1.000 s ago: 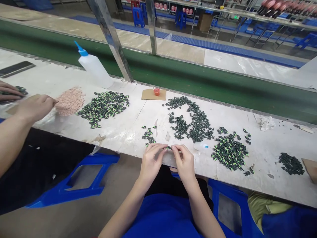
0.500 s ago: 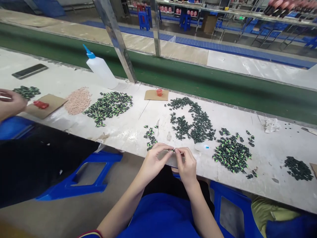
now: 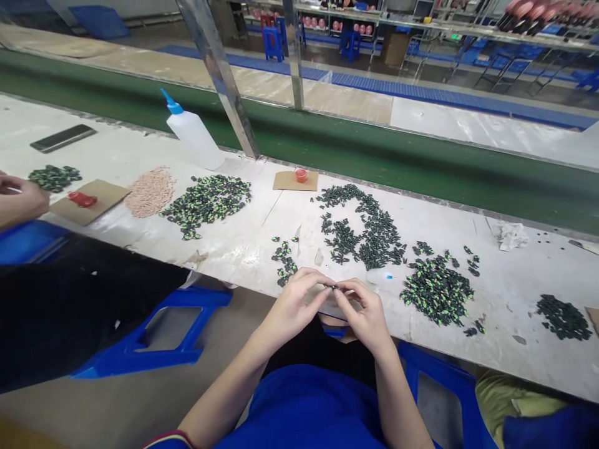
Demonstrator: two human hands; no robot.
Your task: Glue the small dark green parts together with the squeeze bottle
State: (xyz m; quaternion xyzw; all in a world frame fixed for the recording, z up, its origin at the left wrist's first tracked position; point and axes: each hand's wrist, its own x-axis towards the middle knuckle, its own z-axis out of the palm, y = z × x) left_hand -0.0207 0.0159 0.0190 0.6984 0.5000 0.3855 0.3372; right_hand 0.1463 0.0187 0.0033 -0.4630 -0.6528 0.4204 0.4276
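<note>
My left hand (image 3: 299, 300) and my right hand (image 3: 365, 312) meet at the fingertips over the table's front edge. Both pinch a small dark piece (image 3: 334, 287) between them; its details are too small to tell. Just behind my left hand lies a short row of dark and green pieces (image 3: 284, 252). Beyond my hands is a spread of small dark green pieces (image 3: 381, 234). To the right of my right hand sit a small clear bottle with a blue tip (image 3: 380, 276) and a heap of dark and green pieces (image 3: 437, 290).
A red pot (image 3: 300, 175) stands on cardboard at the back. Further left are a white bottle (image 3: 194, 136), another dark-green heap (image 3: 210, 199), pink pieces (image 3: 150, 192), a phone (image 3: 63, 138) and another person's hand (image 3: 21, 201). A metal post (image 3: 224, 87) rises behind the table.
My right hand has shifted slightly right and turned, its fingers still pinched against my left fingertips. The meeting point is a little further right and lower. The other person's hand has moved slightly.
</note>
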